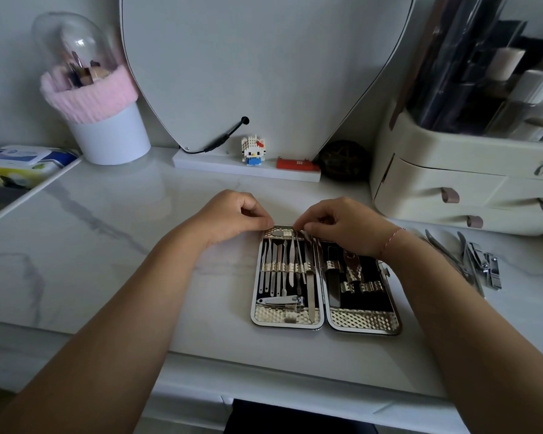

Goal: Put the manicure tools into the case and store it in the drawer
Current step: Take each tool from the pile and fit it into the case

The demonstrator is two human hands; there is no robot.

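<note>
The manicure case [362,322] lies open flat on the marble desk, gold-trimmed with a black lining. Its left half holds several slim metal tools [284,270] under a gold strap and a nail clipper [281,301] below them. The right half has mostly bare loops. My left hand [232,216] presses its fingertips on the case's top left edge. My right hand [339,225] pinches the upper end of a thin tool [309,242] near the case's spine. Loose clippers and nippers [477,261] lie on the desk to the right of the case.
A cream drawer organiser [452,189] stands at the back right. A heart-shaped mirror [248,67], a small toy figure [253,151], a red item [297,164] and a dark ball [344,159] line the back. A brush holder [107,133] and wipes pack [22,162] sit left.
</note>
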